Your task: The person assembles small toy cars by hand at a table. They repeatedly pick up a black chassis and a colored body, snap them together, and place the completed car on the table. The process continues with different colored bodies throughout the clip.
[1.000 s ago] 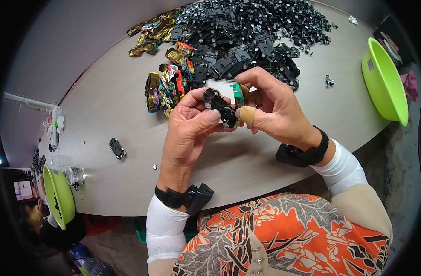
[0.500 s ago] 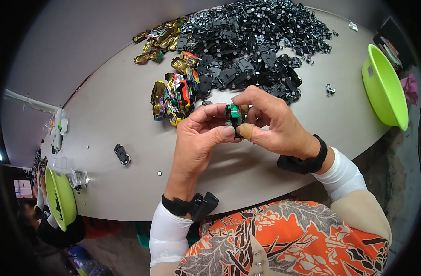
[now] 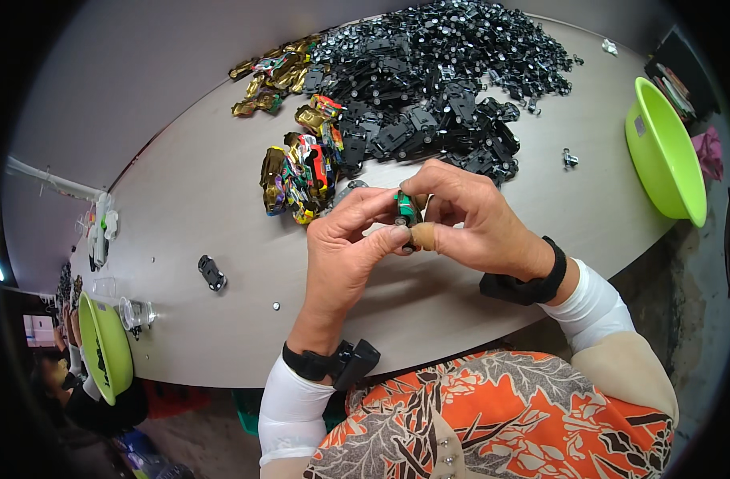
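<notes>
Between both hands, above the table, is a small toy car [image 3: 406,209] with a green body and dark wheels. My left hand [image 3: 345,239] pinches it from the left with thumb and fingers. From the right, my right hand [image 3: 472,211] grips it, its index finger on the far end and its bandaged thumb on the near end. Much of the car is covered by fingers. Just beyond my left fingertips lies a grey part [image 3: 354,187], partly hidden. Colourful toy car bodies [image 3: 305,164] are heaped to the far left of my hands.
Black car chassis [image 3: 405,132] and loose wheel sets [image 3: 492,40] form a big pile at the back. A single chassis [image 3: 211,272] lies left, a wheel set [image 3: 570,159] right. Green basins stand at the right [image 3: 664,160] and left [image 3: 101,351], near a clear cup [image 3: 136,311].
The toy car has tilted a little between my fingers, and my right index finger has shifted to its far end. Both hands still hold it.
</notes>
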`<action>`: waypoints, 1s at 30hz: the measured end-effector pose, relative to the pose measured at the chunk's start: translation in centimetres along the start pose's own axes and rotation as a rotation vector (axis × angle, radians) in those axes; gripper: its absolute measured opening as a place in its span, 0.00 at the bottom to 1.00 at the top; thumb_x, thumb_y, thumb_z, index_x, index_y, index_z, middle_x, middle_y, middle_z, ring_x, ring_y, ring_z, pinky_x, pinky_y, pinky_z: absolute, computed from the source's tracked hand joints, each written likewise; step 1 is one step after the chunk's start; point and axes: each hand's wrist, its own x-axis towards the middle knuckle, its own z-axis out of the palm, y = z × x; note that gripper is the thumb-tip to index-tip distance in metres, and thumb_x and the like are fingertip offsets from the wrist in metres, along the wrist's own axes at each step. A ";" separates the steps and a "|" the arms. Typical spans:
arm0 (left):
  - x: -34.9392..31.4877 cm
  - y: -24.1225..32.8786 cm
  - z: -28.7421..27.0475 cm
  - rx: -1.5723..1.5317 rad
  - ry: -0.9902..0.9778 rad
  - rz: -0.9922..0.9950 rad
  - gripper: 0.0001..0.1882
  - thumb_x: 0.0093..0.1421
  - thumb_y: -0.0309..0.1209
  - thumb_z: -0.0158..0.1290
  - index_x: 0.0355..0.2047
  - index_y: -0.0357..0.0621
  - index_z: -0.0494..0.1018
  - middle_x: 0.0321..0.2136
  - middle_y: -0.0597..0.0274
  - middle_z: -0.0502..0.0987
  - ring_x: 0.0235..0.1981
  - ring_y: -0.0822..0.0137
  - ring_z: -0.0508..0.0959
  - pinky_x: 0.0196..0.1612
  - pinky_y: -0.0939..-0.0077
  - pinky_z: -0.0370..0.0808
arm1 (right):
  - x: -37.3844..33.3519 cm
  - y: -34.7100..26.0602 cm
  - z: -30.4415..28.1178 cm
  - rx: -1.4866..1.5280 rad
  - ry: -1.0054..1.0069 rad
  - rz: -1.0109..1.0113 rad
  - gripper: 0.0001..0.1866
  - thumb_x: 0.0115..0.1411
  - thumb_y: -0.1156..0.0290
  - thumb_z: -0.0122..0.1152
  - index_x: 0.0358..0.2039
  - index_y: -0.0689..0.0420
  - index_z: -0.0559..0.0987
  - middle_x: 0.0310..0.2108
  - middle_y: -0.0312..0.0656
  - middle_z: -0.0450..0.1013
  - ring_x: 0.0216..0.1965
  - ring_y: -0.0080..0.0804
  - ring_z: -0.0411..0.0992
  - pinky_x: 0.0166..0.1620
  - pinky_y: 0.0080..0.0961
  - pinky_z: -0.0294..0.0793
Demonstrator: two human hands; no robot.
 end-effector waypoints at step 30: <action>-0.3 -0.8 0.0 0.378 -0.010 -0.106 0.06 0.55 0.23 0.52 0.32 0.35 0.69 0.26 0.69 0.70 0.28 0.81 0.66 0.33 0.84 0.66 | -0.3 2.5 0.8 -0.178 -0.104 -0.039 0.08 0.49 0.86 0.53 0.31 0.63 0.70 0.28 0.46 0.67 0.30 0.41 0.68 0.33 0.29 0.67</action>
